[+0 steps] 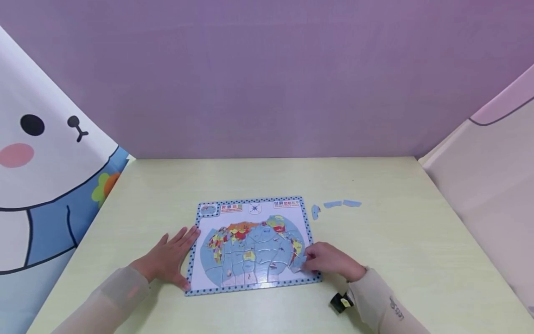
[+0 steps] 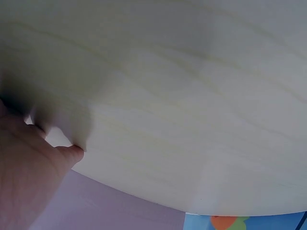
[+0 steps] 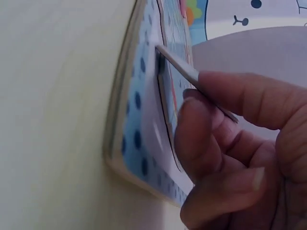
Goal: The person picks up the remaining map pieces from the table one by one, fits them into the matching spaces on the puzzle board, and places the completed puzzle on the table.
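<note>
A world-map jigsaw board [image 1: 227,218] with a blue dotted border lies on the table. My left hand [image 1: 168,257] rests along its left edge, fingers spread; the left wrist view shows only part of that hand [image 2: 33,163]. At the lower right of the map, my right hand [image 1: 329,260] pinches a thin puzzle piece [image 3: 177,62] between thumb and fingers. In the right wrist view this piece is tilted, one end right at the edge of the map recess. Many fitted pieces make up the map.
Three loose blue pieces lie beyond the board's upper right corner: an upright one [image 1: 315,212] and two flat strips [image 1: 332,204], [image 1: 352,203]. A small black device [image 1: 340,302] sits at the right cuff. A purple wall [image 1: 267,93] rises behind the table [image 1: 417,232].
</note>
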Tool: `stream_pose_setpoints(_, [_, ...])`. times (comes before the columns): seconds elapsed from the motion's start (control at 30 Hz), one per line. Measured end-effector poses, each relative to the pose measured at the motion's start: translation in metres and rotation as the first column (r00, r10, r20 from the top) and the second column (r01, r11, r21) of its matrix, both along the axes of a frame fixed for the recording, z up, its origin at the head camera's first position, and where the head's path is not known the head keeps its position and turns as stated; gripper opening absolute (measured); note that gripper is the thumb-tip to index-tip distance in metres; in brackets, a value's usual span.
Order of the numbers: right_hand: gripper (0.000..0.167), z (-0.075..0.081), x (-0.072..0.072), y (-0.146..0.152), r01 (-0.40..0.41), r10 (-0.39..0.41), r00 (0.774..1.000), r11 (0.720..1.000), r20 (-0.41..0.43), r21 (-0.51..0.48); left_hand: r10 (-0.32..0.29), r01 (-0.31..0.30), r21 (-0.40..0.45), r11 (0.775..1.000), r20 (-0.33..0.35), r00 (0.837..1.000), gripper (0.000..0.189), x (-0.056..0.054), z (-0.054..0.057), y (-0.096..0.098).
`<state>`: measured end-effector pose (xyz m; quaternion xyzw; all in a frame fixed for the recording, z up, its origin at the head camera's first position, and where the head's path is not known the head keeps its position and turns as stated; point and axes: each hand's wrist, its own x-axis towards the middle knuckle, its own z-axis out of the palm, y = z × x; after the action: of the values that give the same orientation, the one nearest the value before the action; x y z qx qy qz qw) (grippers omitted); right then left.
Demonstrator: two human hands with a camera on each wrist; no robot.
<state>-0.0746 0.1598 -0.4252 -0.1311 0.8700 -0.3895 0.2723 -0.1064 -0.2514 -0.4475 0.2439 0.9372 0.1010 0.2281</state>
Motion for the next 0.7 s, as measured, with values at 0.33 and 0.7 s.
stream_pose_setpoints(0.33, [0.016,0.0004,0.0076,-0.0083,-0.002,0.002,1.000,1.000,-0.001,0.028,-0.006,0.006,-0.003,1.000,0.005,1.000,0.134,0.0003,0.0014,0.0002])
stream_pose_setpoints(0.7, [0.017,0.0032,0.0049,-0.0057,0.015,-0.015,1.000,0.999,-0.009,0.039,-0.001,0.001,0.005,1.000,0.010,1.000,0.134,0.0001,0.0003,-0.0004])
